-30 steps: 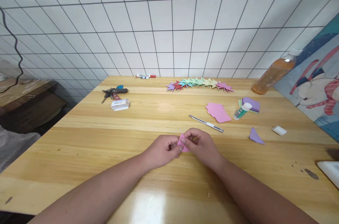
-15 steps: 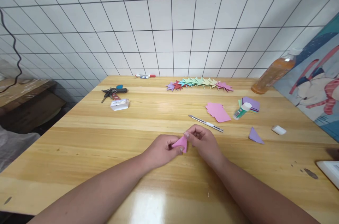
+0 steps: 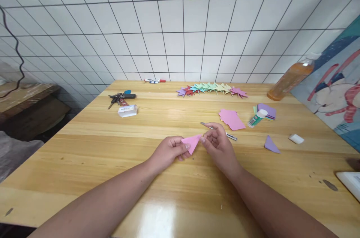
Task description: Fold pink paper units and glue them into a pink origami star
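Note:
A small folded triangle of pink paper (image 3: 191,142) is pinched between the thumb and fingers of my left hand (image 3: 168,151). One pointed corner of it reaches toward my right hand (image 3: 220,148), whose fingers are apart, index finger raised, with the thumb tip at or very near that corner. Behind my right hand lies a utility knife (image 3: 231,137), partly covered by the fingers. Several flat pink paper pieces (image 3: 232,119) are stacked just beyond it.
A row of folded multicoloured paper stars (image 3: 209,88) lies by the wall. To the right are a glue stick (image 3: 257,118), coloured papers (image 3: 267,111), a purple folded triangle (image 3: 271,145), an eraser (image 3: 296,138) and a bottle (image 3: 291,78). Keys (image 3: 119,97), a small box (image 3: 127,111) and a marker (image 3: 154,81) sit left.
My left hand has tilted the pink paper and moved slightly up and left. My right hand has lifted, its fingers spreading off the paper's edge.

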`<state>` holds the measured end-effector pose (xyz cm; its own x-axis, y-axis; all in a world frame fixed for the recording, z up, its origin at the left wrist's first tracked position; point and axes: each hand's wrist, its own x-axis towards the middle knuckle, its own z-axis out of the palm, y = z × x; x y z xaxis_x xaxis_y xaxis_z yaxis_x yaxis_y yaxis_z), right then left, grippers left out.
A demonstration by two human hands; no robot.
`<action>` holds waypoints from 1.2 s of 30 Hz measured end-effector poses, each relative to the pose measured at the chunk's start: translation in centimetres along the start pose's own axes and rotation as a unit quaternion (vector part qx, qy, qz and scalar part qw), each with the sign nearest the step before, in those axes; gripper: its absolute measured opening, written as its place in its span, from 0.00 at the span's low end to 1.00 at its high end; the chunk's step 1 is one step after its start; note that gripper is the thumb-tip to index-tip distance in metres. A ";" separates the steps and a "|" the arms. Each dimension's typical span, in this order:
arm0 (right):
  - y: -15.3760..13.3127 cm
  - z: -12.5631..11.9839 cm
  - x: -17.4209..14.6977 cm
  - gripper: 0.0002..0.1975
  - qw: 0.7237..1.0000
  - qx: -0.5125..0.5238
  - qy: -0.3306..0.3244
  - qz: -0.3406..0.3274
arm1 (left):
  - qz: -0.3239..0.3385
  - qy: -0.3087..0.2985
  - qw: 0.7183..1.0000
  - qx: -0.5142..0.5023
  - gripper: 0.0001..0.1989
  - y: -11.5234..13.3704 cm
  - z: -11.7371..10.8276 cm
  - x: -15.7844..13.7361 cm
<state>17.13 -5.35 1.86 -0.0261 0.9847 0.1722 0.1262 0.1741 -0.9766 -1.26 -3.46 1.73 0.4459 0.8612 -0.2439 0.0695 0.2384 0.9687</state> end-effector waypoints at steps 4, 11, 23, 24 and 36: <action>-0.3 0.1 -0.7 0.14 0.979 -0.150 -0.073 -0.119 | 0.005 0.002 0.999 -0.049 0.13 0.1 -0.3 0.1; -0.4 0.4 -0.6 0.09 0.927 -0.261 -0.141 -0.230 | 0.009 -0.022 0.998 -0.050 0.13 0.3 -0.3 0.1; -0.8 0.2 -0.6 0.05 0.959 -0.223 -0.094 -0.149 | 0.019 -0.030 0.999 -0.013 0.16 0.0 -0.1 -0.1; -0.7 0.3 -0.6 0.05 0.963 -0.213 -0.088 -0.142 | 0.022 -0.027 0.999 -0.010 0.16 0.0 -0.1 -0.1; -0.7 1.4 -0.7 0.07 0.999 0.000 -0.039 0.028 | 0.033 -0.022 0.997 0.061 0.18 -0.1 0.4 -0.1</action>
<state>15.64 -6.17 2.23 -0.0966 0.9897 0.1061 0.1300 0.1182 -0.9844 -0.99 -3.77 1.71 0.4918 0.8518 -0.1806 0.1461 0.1238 0.9815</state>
